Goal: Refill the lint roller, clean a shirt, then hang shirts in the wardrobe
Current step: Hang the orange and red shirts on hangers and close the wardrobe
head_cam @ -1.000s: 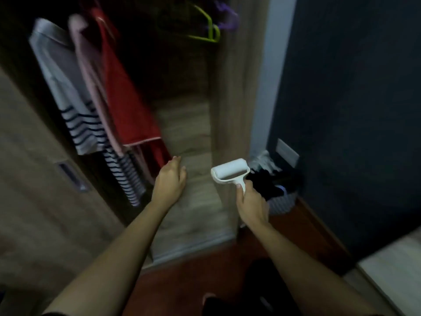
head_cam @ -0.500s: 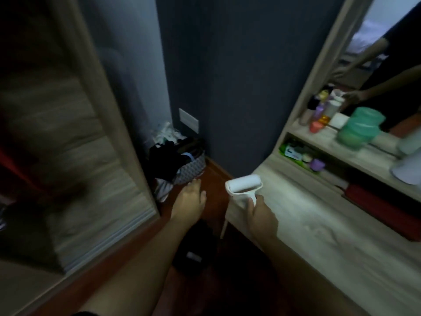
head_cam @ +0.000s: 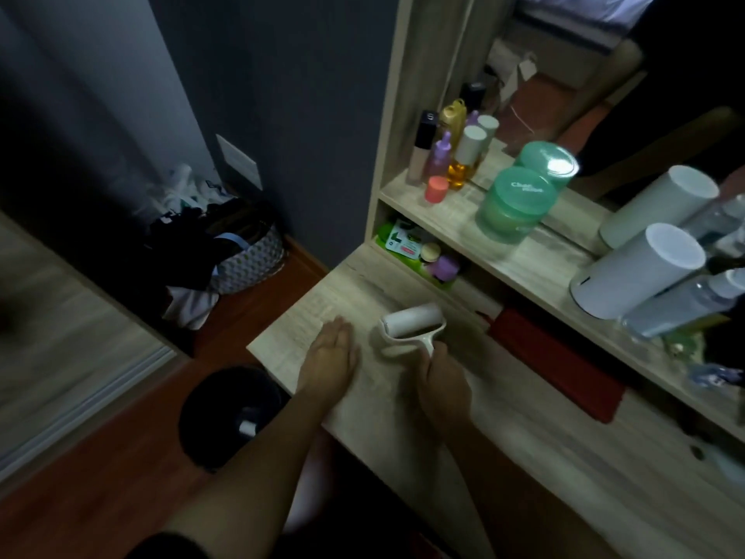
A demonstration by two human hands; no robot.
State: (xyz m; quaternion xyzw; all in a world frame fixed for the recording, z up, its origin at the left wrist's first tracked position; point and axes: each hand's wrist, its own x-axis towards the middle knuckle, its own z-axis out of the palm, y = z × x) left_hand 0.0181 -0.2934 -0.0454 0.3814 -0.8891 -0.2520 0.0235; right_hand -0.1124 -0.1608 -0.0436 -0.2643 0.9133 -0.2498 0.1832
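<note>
- Far left: a pale wood-grain wardrobe panel (head_cam: 60, 316) is running along the frame edge.
- Next: a patterned basket (head_cam: 252, 258) is sitting on the red-brown floor (head_cam: 100, 478), heaped with dark and white clothes (head_cam: 189, 236).
- Below it: a round black object (head_cam: 229, 413) is sitting on the floor at the near-left corner of the desk (head_cam: 524, 457). What it is, you cannot tell.
- Centre: you are stretching your left hand (head_cam: 330, 355) palm down over the desk's left end. Its fingers are lying straight and together, gripping nothing. Whether it is touching the wood is unclear.
- Just right of it: the lint roller (head_cam: 413, 322), white, is pointing its roll away from you, low over the desk top.
- Behind the roller: your right hand (head_cam: 443, 381) is curling its fingers round the handle, holding it.
- Upper right, on the shelf: small bottles (head_cam: 459, 151) are standing in a cluster, with a green jar (head_cam: 514, 205) beside them and a white cylinder (head_cam: 637, 272) further right.
- Under the shelf: a red flat item (head_cam: 556, 365) is lying on the desk.
</note>
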